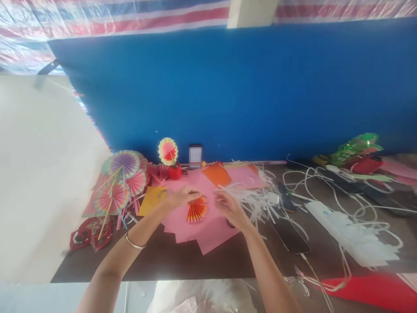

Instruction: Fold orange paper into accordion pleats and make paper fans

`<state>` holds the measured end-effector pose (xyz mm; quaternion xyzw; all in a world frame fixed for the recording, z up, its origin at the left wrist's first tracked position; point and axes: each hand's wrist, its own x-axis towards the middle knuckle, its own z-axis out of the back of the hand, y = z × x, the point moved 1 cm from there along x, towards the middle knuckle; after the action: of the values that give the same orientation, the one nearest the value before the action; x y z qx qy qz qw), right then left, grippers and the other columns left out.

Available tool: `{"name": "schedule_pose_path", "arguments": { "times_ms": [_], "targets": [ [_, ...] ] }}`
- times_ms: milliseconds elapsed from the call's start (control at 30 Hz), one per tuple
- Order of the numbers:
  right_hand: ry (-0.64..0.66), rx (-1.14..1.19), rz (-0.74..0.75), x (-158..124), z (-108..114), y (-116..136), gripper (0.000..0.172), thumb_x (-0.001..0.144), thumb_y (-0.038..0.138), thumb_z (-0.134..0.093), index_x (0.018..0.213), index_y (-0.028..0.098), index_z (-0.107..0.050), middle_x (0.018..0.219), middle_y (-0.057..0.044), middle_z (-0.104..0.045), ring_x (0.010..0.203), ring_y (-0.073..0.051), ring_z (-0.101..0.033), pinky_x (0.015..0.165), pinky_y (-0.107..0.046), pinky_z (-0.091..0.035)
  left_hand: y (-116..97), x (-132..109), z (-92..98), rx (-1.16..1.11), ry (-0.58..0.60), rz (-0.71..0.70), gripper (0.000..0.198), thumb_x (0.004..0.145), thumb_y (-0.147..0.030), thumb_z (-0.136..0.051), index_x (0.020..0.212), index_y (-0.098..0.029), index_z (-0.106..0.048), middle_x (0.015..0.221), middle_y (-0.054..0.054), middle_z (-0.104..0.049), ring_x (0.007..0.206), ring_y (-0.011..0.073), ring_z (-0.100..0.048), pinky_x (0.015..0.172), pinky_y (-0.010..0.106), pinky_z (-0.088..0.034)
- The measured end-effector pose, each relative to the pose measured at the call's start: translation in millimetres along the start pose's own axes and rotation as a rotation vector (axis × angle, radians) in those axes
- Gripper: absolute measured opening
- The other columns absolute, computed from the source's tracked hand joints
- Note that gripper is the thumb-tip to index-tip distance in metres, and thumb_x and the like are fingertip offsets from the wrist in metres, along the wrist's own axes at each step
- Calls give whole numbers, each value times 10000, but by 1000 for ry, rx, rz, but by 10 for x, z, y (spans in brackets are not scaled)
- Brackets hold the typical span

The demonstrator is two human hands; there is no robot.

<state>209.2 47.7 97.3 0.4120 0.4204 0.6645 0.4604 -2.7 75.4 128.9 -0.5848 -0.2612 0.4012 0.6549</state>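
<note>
My left hand [184, 196] is closed on the upper edge of an orange pleated paper fan [197, 211], which is spread out below its fingertips. Just right of the fan, my right hand [230, 209] hovers with loosely bent fingers, and I see nothing between them. Part of a small dark object [230, 224] shows under my right palm; its kind is hidden. Both hands are above a pile of pink paper sheets [203, 243]. A yellow sheet [150, 201] lies beneath my left wrist, and an orange sheet [216, 174] lies behind the hands.
Finished paper fans [122, 165] on sticks lie at the left. One round fan [168, 152] stands in a red pot [175, 172]. White paper strips [260, 198], a phone [289, 234], white cables [308, 178] and a power strip [345, 232] fill the right. A blue panel [228, 95] rises behind.
</note>
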Motion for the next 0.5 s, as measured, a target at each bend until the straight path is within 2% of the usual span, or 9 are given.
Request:
{"name": "schedule_pose_path", "arguments": {
  "times_ms": [100,200,333,433,500],
  "targets": [
    [68,216,55,94,-162,182,372,755,428,-618,1064,222,-585,1103,-76,-600,1008,-213,-572,879,-371,-453,-77,95,-110,-73,63,-21,318,765,-416,-570,828,-117,-659,626,-6,-501,555,82,-403,545,228,-316],
    [119,341,35,171,-249,214,378,717,427,-665,1018,205,-611,984,-65,-647,882,-199,-627,786,-352,-506,-99,155,-145,-88,95,-36,350,772,-427,-563,896,-117,-670,651,4,-525,555,79,-417,540,228,-318],
    [0,383,-81,205,-271,158,312,653,423,-719,819,163,-675,719,-28,-662,655,-174,-644,665,-331,-540,-93,177,-127,-28,93,-56,365,799,-407,-533,968,-109,-659,616,-11,-492,514,66,-370,493,222,-272],
    [-83,379,-159,202,-254,110,318,607,425,-747,760,152,-690,701,-31,-665,596,-174,-644,631,-339,-551,-73,170,-108,-15,85,-49,334,806,-389,-522,924,-106,-654,608,-17,-473,519,66,-371,497,221,-275],
    [-77,350,-185,209,-239,78,314,601,416,-751,760,150,-699,705,-38,-673,592,-180,-649,634,-347,-551,-50,166,-98,-30,60,-23,310,790,-377,-546,929,-116,-640,659,-1,-511,565,78,-422,528,220,-314]
  ]
}}
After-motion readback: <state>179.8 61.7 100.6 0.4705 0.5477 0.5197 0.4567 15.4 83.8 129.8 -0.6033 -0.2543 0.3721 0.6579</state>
